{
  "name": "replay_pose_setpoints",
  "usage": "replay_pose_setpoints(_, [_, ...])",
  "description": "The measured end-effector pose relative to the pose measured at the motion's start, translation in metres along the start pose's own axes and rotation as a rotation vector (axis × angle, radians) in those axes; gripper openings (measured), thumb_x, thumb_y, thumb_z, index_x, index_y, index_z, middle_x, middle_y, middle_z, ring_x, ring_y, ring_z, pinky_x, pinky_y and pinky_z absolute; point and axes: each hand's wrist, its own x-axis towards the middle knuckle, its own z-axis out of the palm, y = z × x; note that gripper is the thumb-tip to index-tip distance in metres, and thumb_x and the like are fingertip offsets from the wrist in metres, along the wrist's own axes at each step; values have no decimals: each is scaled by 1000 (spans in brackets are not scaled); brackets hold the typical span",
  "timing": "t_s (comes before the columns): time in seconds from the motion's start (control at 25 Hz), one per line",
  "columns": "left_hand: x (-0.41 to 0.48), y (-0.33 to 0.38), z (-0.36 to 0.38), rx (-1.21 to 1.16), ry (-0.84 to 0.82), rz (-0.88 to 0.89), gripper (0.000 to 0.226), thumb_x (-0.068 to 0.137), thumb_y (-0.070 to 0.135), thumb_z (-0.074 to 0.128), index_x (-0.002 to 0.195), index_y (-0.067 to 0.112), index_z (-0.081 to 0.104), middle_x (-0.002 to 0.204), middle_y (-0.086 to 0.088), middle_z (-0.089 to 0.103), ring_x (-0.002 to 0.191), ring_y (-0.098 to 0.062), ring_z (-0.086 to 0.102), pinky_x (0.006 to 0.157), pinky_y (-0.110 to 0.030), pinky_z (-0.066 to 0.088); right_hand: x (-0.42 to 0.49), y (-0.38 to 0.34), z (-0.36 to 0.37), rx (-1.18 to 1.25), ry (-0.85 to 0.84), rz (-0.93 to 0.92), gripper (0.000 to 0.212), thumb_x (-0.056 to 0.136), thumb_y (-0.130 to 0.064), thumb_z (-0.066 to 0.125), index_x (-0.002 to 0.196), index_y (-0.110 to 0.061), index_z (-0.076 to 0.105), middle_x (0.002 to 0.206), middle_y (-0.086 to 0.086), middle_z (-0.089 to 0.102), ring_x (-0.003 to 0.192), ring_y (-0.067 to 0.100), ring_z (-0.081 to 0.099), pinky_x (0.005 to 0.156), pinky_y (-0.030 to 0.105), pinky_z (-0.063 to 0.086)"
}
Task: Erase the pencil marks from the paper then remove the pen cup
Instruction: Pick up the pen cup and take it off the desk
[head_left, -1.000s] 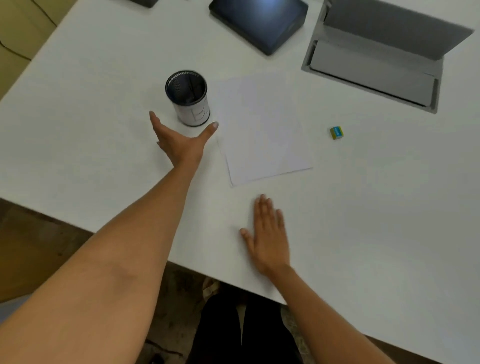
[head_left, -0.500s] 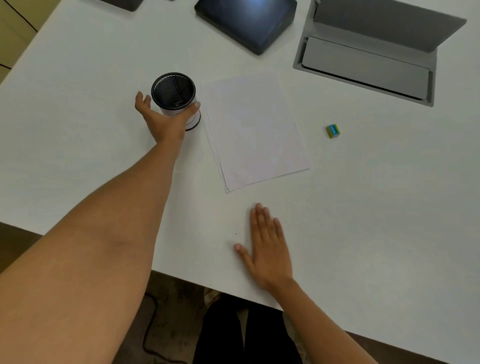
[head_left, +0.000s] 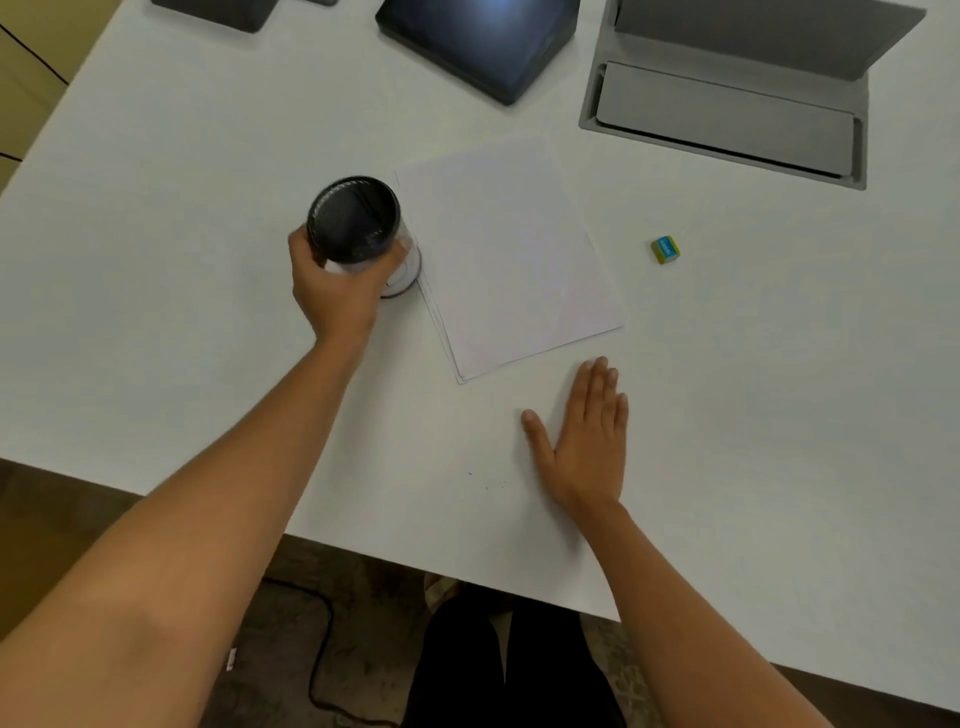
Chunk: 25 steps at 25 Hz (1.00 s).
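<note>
A black mesh pen cup (head_left: 356, 218) with a white lower band stands tilted toward me on the white table (head_left: 182, 260), just left of the paper. My left hand (head_left: 332, 288) is wrapped around its near side. The white sheets of paper (head_left: 511, 249) lie in the table's middle and look blank. A small yellow and blue eraser (head_left: 665, 249) lies to the right of the paper. My right hand (head_left: 584, 441) rests flat on the table below the paper, fingers spread, holding nothing.
A dark tablet (head_left: 483, 41) lies at the back centre. A grey keyboard folio (head_left: 727, 98) stands open at the back right, and another dark device (head_left: 218, 13) is at the back left. The table's near edge runs under my forearms.
My left hand reached the pen cup, closed around it and tipped it toward me. My right hand stayed flat on the table.
</note>
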Motion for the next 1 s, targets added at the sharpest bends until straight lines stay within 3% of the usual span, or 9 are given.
replay_pose_setpoints(0.16, [-93,4,-52,29,-131,39,80,59,29,96,125,10,55,119,4,63,107,2,60,95,-19,50,-22,-37,8,-92,-199,-467,88,98,-66,25,156,-6,-3,164,10,-11,150,20,-14,122,39,-2])
replay_pose_setpoints(0.32, [-173,11,-99,15,-130,-9,89,54,42,95,128,18,51,124,15,61,118,-2,59,100,-21,50,-45,-39,10,-50,-341,-792,82,100,-60,31,157,-9,2,165,6,-5,151,16,-10,122,40,7])
replay_pose_setpoints(0.4, [-203,16,-114,5,-148,-18,84,51,44,90,124,26,52,121,24,62,117,0,59,98,-20,51,-38,-28,7,74,-295,-734,76,101,-55,30,157,-9,5,165,5,-3,151,15,-7,122,39,7])
replay_pose_setpoints(0.52, [-239,13,-136,24,-218,-25,85,46,45,89,121,33,53,118,31,62,115,4,60,97,-16,50,-6,-14,1,76,-105,-274,78,100,-58,18,156,-8,-4,164,5,-11,150,16,-13,123,38,0])
replay_pose_setpoints(0.6, [-263,8,-149,61,-291,-46,94,41,49,93,124,28,55,122,26,63,117,1,60,101,-18,49,3,-17,0,-16,-100,-149,83,99,-63,16,155,-8,-10,163,6,-16,149,17,-18,122,38,-2])
replay_pose_setpoints(0.72, [-288,-10,-180,79,-417,-151,102,38,49,99,126,18,58,126,14,67,122,-7,60,106,-24,47,-16,-38,8,-104,-186,-373,90,97,-68,19,155,-5,-10,163,10,-17,149,20,-19,122,38,-4])
replay_pose_setpoints(0.8, [-292,-23,-199,91,-630,-304,99,45,41,102,130,28,53,134,26,57,127,-7,54,110,-25,42,-35,-52,14,-120,-248,-533,91,97,-69,22,155,-5,-7,163,11,-15,150,20,-17,122,39,-1])
replay_pose_setpoints(0.88, [-301,-39,-210,169,-787,-368,95,52,35,101,132,34,49,138,36,45,130,-8,51,107,-15,39,-51,-61,19,-120,-299,-640,91,97,-69,24,156,-6,-6,163,10,-12,150,20,-15,122,40,0])
replay_pose_setpoints(1.0, [-312,-70,-205,257,-691,-381,95,42,23,104,125,31,59,128,30,59,122,6,56,96,-1,36,-70,-67,23,-130,-359,-789,92,97,-68,29,156,-6,-4,164,10,-11,150,19,-14,122,41,4])
